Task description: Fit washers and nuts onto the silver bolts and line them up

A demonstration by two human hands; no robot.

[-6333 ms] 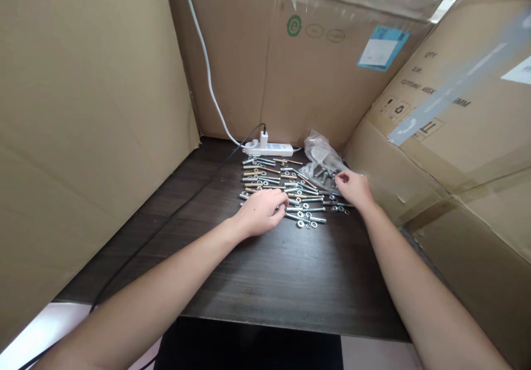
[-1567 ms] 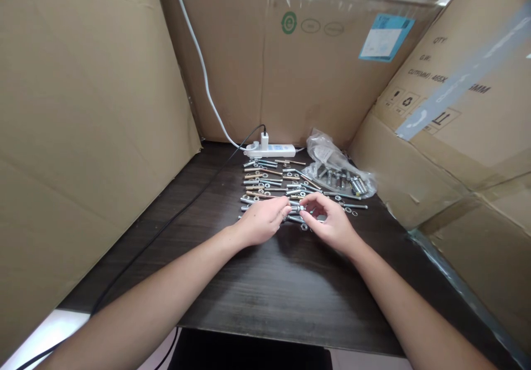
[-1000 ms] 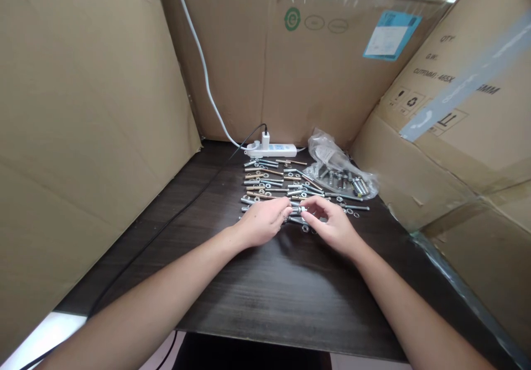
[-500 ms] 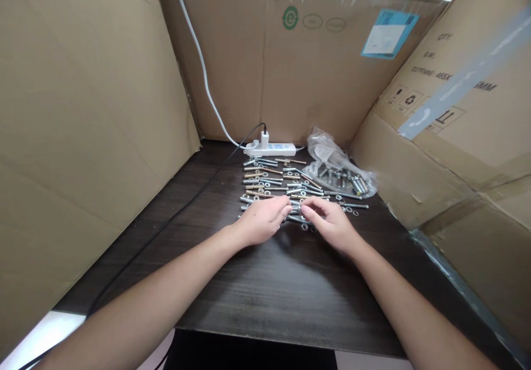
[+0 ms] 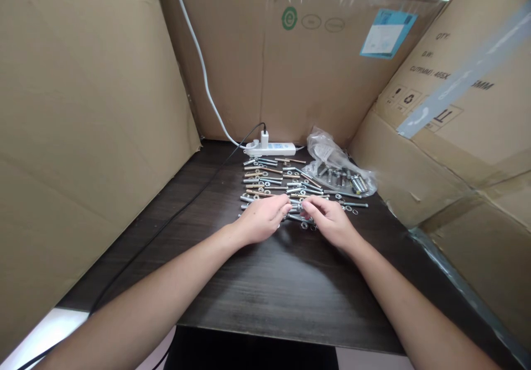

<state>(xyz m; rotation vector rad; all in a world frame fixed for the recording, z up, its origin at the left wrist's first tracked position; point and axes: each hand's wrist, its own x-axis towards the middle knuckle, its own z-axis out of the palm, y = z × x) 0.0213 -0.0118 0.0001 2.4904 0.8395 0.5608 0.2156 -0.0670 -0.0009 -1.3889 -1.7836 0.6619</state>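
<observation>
My left hand (image 5: 263, 219) and my right hand (image 5: 329, 220) meet over the near end of a spread of metal bolts (image 5: 271, 181), nuts and washers on a dark wooden table (image 5: 265, 281). Between the fingertips of both hands is one short silver bolt (image 5: 296, 208), held level just above the table. My left fingers pinch its left end. My right thumb and fingers close on its right end, where something small sits that I cannot make out. Loose washers (image 5: 350, 210) lie to the right of my right hand.
A clear plastic bag of hardware (image 5: 338, 172) lies at the back right. A white power strip (image 5: 270, 149) with a plugged charger sits against the back box, and a black cable (image 5: 166, 226) runs toward the near left. Large cardboard boxes (image 5: 83, 115) wall in three sides.
My right hand came from the plastic bag to meet my left hand at the bolt. Over the last second its fingers have shifted slightly on the bolt's right end; the left hand stays put.
</observation>
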